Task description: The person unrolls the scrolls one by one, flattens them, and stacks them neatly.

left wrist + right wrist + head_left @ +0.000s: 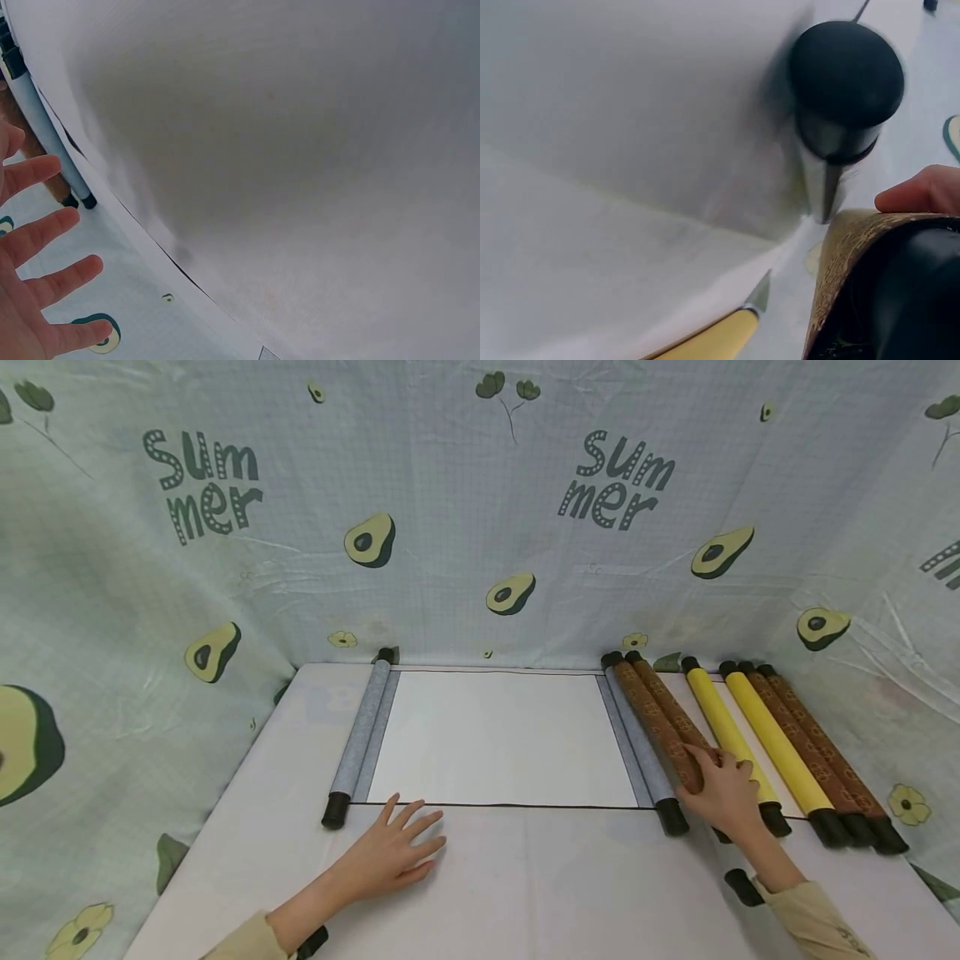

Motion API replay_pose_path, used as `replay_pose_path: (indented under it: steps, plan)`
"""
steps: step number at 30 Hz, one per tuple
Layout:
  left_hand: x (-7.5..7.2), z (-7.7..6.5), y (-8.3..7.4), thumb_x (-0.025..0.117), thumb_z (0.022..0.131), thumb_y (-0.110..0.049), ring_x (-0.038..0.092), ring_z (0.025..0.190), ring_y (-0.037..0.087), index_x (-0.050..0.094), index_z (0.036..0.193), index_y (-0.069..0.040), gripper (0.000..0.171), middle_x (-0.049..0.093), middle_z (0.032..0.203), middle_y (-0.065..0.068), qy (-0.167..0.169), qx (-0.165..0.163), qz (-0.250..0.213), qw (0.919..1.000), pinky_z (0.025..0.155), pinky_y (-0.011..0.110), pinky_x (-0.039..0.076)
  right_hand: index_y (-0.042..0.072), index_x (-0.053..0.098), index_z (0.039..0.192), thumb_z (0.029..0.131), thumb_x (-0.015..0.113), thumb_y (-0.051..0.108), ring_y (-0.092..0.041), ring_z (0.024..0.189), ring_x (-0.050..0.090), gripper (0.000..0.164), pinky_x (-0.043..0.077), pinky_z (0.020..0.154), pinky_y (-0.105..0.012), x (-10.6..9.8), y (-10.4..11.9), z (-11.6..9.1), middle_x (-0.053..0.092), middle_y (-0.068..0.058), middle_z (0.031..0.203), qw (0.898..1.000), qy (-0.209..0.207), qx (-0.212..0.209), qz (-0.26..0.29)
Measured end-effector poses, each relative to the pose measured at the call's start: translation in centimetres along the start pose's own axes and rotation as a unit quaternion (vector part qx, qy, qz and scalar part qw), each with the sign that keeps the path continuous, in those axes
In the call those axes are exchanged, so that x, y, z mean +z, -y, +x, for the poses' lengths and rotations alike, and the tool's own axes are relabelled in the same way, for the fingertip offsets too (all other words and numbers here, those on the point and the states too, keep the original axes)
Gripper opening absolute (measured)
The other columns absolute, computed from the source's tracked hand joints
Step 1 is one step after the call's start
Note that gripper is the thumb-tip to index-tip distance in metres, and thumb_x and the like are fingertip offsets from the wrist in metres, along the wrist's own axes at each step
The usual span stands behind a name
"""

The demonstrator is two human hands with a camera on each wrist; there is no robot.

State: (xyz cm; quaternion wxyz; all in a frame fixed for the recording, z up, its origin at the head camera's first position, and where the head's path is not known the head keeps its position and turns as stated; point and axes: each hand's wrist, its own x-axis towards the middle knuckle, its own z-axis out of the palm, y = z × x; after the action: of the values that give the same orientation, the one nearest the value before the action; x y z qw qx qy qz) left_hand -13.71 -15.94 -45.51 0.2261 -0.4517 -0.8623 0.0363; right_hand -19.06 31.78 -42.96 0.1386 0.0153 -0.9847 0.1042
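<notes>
My left hand [393, 856] hovers with spread fingers just below the near edge of a white sheet [502, 739]. That sheet lies unrolled between a left grey-blue roller [362, 727] and a right grey-blue roller [637, 739], both with black end caps. My right hand [722, 792] grips a brown patterned roll [656, 718], thumb on its left side and fingers over the top. A second brown roll [672, 706] lies alongside it, partly under that hand. In the right wrist view, the thumb [926, 191] rests against the brown roll near its black cap [907, 300].
To the right lie a yellow roll [720, 718], another yellow roll [780, 739] and two more brown rolls [821, 735], all black-capped. The white table [480, 893] runs up to a hanging cloth [450, 468] printed with avocados, which also closes off both sides.
</notes>
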Motion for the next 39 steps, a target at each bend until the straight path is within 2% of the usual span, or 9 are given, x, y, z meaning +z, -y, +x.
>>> replay_pose_path:
  steps: [4,11,21,28,39]
  plan:
    - [-0.1,0.0,-0.1,0.063,0.079,-0.037,0.051,0.108,0.029,0.062,0.106,-0.027,0.029,0.056,0.12,0.003,0.004,-0.002,0.0,1.0,0.086,0.056,0.04,0.008,0.045,0.123,0.07,0.066,0.024,-0.057,0.087,0.036,0.059,0.033,0.052,-0.054,0.1,0.8,-0.1,0.039,-0.038,0.116,1.0,-0.009,-0.02,-0.007]
    - [-0.1,-0.2,-0.2,0.063,0.079,-0.037,0.051,0.109,0.03,0.062,0.106,-0.027,0.029,0.056,0.12,0.003,0.011,-0.007,-0.003,0.9999,0.087,0.057,0.039,0.008,0.046,0.123,0.069,0.067,0.021,-0.058,0.093,0.036,0.06,0.034,0.062,-0.064,-0.1,2.4,-0.3,0.04,-0.038,0.117,0.999,-0.008,-0.048,-0.001]
    - [-0.1,-0.3,-0.3,0.062,0.079,-0.037,0.051,0.109,0.029,0.062,0.106,-0.027,0.028,0.056,0.12,0.003,0.009,-0.009,-0.005,0.9999,0.087,0.056,0.039,0.011,0.046,0.124,0.07,0.066,0.02,-0.055,0.096,0.035,0.059,0.035,0.062,-0.061,0.6,4.7,-0.2,0.04,-0.034,0.12,0.998,0.012,-0.068,0.007]
    - [0.0,-0.4,-0.4,0.058,0.083,-0.038,0.051,0.109,0.029,0.062,0.106,-0.027,0.026,0.057,0.119,0.003,0.005,-0.009,-0.008,0.9999,0.087,0.056,0.039,0.013,0.049,0.122,0.067,0.069,0.02,-0.05,0.095,0.038,0.059,0.035,0.063,-0.058,1.5,6.4,-0.2,0.043,-0.031,0.117,0.995,-0.003,-0.1,0.023]
    - [-0.2,-0.7,-0.6,0.064,0.078,-0.036,0.052,0.109,0.029,0.063,0.104,-0.027,0.027,0.057,0.119,0.002,0.011,-0.022,-0.013,0.9996,0.088,0.056,0.039,0.014,0.054,0.12,0.063,0.073,0.021,-0.043,0.09,0.042,0.061,0.037,0.06,-0.053,2.9,9.2,-0.4,0.048,-0.027,0.115,0.991,-0.025,-0.132,0.025]
